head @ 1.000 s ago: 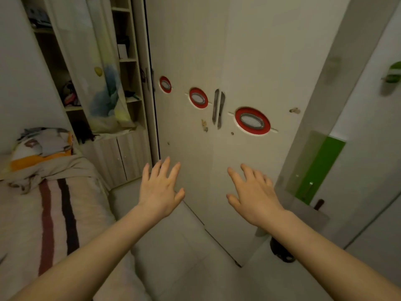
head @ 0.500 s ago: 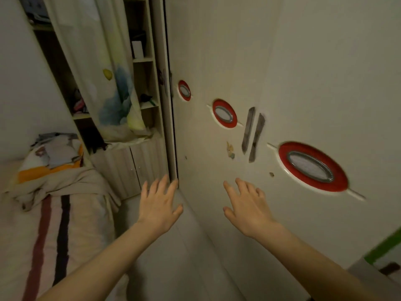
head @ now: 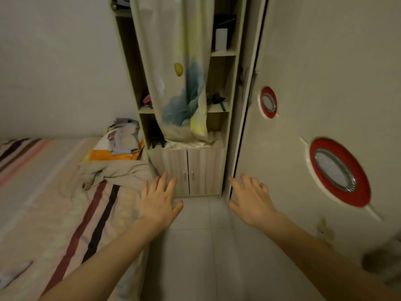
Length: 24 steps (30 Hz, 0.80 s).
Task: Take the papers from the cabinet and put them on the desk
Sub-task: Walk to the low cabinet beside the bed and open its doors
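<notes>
A tall shelf cabinet (head: 225,131) stands straight ahead, its open shelves half covered by a pale curtain (head: 175,79). Two small wooden doors (head: 191,170) at its bottom are closed. My left hand (head: 157,202) reaches forward with fingers spread, empty, just in front of the left small door. My right hand (head: 252,202) is also open and empty, held out near the lower edge of the big wardrobe door (head: 303,105) on the right. No papers and no desk are visible.
A bed (head: 54,203) with a striped cover and a heap of clothes (head: 121,140) fills the left side. The wardrobe with red oval windows (head: 339,172) closes the right. A narrow strip of tiled floor (head: 195,246) runs between them to the cabinet.
The view has swung left, from the wardrobe doors to the shelf cabinet, which is now nearer and centred. Both hands stay stretched out, open and empty.
</notes>
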Each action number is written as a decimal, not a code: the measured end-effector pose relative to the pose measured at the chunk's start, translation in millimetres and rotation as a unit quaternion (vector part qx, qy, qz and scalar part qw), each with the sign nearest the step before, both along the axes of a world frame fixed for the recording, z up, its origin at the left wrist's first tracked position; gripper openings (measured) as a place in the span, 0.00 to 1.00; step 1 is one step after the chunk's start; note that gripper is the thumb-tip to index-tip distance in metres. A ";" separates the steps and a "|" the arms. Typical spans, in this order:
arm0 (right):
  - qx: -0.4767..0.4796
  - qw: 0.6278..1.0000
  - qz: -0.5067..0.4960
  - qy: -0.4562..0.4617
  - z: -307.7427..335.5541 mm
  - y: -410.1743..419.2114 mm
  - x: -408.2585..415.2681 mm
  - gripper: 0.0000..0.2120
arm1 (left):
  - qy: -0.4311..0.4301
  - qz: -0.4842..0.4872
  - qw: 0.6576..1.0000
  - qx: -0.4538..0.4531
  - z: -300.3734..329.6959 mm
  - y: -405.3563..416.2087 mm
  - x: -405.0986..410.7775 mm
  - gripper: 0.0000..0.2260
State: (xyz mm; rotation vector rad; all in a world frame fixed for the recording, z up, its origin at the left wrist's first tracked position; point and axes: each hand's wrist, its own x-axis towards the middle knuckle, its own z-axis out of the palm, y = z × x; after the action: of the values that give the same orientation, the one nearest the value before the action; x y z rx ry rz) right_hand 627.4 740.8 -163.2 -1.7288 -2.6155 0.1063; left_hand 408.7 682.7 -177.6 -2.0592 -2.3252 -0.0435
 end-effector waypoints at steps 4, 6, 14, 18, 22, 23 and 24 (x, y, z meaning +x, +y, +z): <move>-0.007 0.999 0.035 -0.011 -11.2 73.0 -19.5 0.28 | -0.009 0.058 0.998 -0.023 -19.9 51.9 -29.0 0.31; -0.004 0.999 0.050 -0.018 -21.7 105.5 -29.6 0.28 | -0.008 0.084 0.995 -0.045 -31.4 82.3 -44.3 0.31; -0.032 0.998 0.036 -0.030 -70.2 257.7 -94.1 0.29 | -0.019 0.057 0.994 -0.094 -73.2 240.2 -92.1 0.31; -0.065 0.997 0.015 -0.024 -100.2 340.5 -136.1 0.30 | -0.008 0.046 0.991 -0.128 -107.7 334.1 -132.4 0.31; -0.101 0.994 -0.012 -0.035 -134.7 408.8 -168.5 0.31 | 0.007 0.038 0.987 -0.155 -144.4 407.6 -167.1 0.31; -0.109 0.993 -0.012 -0.040 -143.3 423.9 -176.0 0.31 | 0.006 0.038 0.986 -0.162 -154.4 424.5 -173.8 0.31; -0.114 0.993 -0.008 -0.042 -153.1 438.7 -183.3 0.31 | 0.002 0.040 0.985 -0.169 -165.0 440.5 -179.6 0.31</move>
State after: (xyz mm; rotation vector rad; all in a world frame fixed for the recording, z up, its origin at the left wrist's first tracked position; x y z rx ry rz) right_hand 444.1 1179.5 -316.3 -1.8601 -2.7422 0.3535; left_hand 229.1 1123.2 -342.6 -2.0909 -2.5581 0.3838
